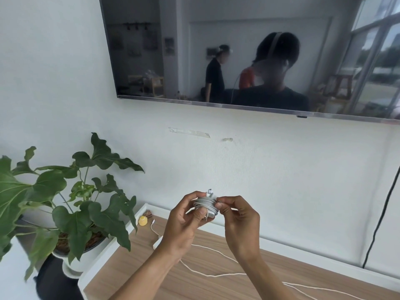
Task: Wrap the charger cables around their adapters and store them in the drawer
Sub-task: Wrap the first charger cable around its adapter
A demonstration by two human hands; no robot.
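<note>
Finishing the wrap looked to be the step in hand. It called for the last turn to be pulled snug and the free end tucked under a neighbouring coil, with a thumb kept on the coils so that nothing sprang loose.

The left hand (184, 221) was closed round the wrapped charger (205, 206), its thumb pressed on the front of the coils and its fingers curled behind. The right hand (239, 221) pinched the cable end (219, 200) between thumb and forefinger, right against the bundle's side. Both hands held the charger up in the air, above the bench (303, 271).

On the bench below lay a second adapter (157, 243), partly hidden by the left wrist. Its loose cable (216, 275) trailed unwound across the wood, so by my reckoning that one had yet to be wrapped. No drawer showed anywhere in view.

Further off, a plant (71, 191) stood to the left of the bench, and a television (216, 50) hung on the wall behind.
</note>
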